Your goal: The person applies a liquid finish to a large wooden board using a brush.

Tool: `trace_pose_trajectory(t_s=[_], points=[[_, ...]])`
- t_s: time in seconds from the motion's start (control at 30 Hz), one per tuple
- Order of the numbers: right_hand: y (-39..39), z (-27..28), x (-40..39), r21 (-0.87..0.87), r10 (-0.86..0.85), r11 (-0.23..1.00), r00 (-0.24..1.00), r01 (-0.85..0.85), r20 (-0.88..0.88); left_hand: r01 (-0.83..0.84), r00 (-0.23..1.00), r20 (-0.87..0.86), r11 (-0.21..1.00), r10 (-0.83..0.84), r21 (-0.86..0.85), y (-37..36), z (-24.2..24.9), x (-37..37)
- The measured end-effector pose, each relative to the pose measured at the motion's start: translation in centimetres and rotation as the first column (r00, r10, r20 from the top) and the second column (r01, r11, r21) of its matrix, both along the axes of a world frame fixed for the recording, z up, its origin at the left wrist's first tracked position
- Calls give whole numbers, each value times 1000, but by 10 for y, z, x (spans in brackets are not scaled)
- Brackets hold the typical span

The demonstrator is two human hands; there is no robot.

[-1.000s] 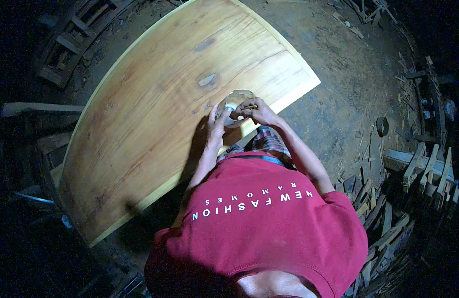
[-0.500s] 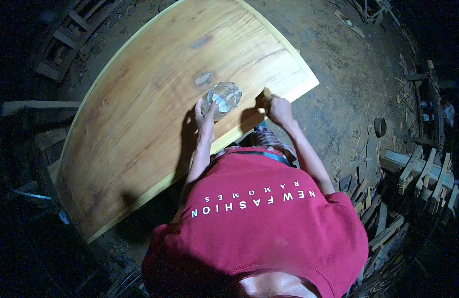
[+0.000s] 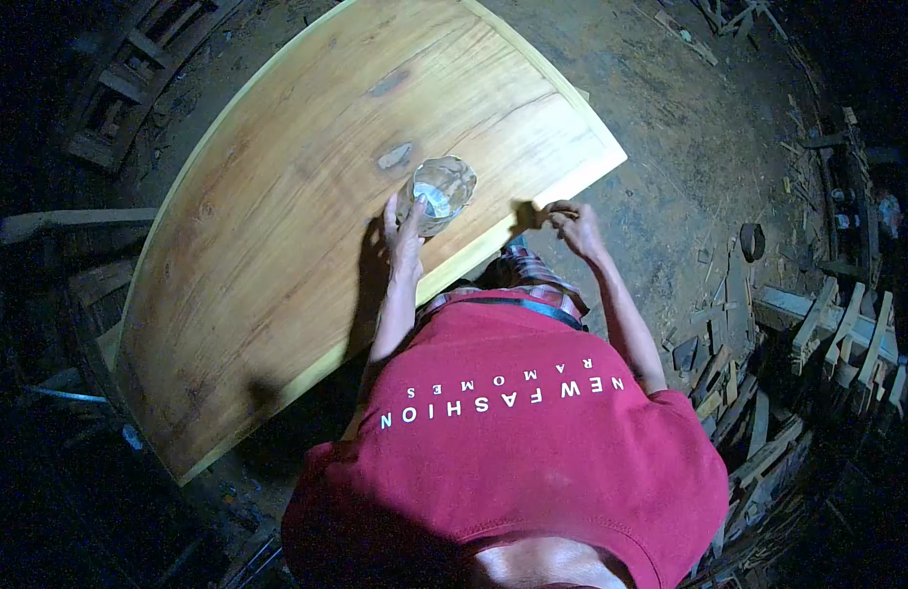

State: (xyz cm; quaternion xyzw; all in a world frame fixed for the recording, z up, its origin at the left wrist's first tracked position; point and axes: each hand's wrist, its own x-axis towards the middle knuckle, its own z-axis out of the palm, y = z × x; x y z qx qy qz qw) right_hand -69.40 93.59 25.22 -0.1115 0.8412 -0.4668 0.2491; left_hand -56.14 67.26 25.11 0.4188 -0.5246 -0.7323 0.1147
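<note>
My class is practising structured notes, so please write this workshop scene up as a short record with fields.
Surface: wooden panel with a curved far side and pale edging
Left hand: grips the container, thumb at its opening
Container: round, open, partly see-through, above the panel
Right hand: beside the panel's near edge, fingers bent together; whether they hold anything is unclear
Mark on panel: pale grey patch beyond the container
Clothing: red shirt with white lettering
Right side: wood pieces on the dark ground
</note>
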Motion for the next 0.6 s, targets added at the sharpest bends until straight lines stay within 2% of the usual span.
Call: trace_pose_trajectory(t_s=[0.03, 0.07, 0.1, 0.13, 0.17, 0.23, 0.3, 0.37, 0.43, 0.5, 0.57, 0.6], points=[[3, 8, 0, 44, -14, 999, 989, 20, -149, 2, 1000, 8, 1000, -2, -5, 1, 3, 0], [3, 7, 2, 45, -20, 999, 989, 27, -148, 7, 1000, 15, 1000, -6, -10, 2, 5, -1], [0, 6, 7, 186, 80, 983, 925, -11, -370, 14, 1000, 14, 1000, -13, -9, 4, 7, -2], [-6, 8, 11, 329, 206, 944, 806, -15, -555, 29, 1000, 8, 1000, -29, 10, 6, 9, -4], [-14, 8, 21, 415, 289, 908, 804, -58, -520, 44, 999, 2, 999, -44, 27, 7, 10, -5], [-29, -10, 36, 540, 535, 800, 719, -262, -444, 54, 999, -8, 998, -53, 32, 7, 8, -7], [-39, -16, 56, 392, 531, 846, 644, -362, -550, 58, 998, -17, 998, -57, 37, 9, 8, -10], [-43, 7, 61, 376, 537, 841, 687, -390, -489, 41, 999, -32, 999, -41, 12, 12, 13, -12], [-37, 11, 55, 212, 394, 916, 866, -341, -309, 35, 999, -29, 999, -34, 10, 11, 13, -13], [-19, -18, 32, -39, 159, 985, 973, -167, -167, 27, 999, -31, 1000, -26, 8, 10, 12, -15], [-5, 3, 12, -30, 84, 995, 953, -97, -292, 51, 998, -28, 999, -51, 2, 8, 8, -18], [-3, 12, 5, -30, 86, 995, 952, -99, -295, 50, 998, -31, 999, -50, 2, 9, 8, -19]])
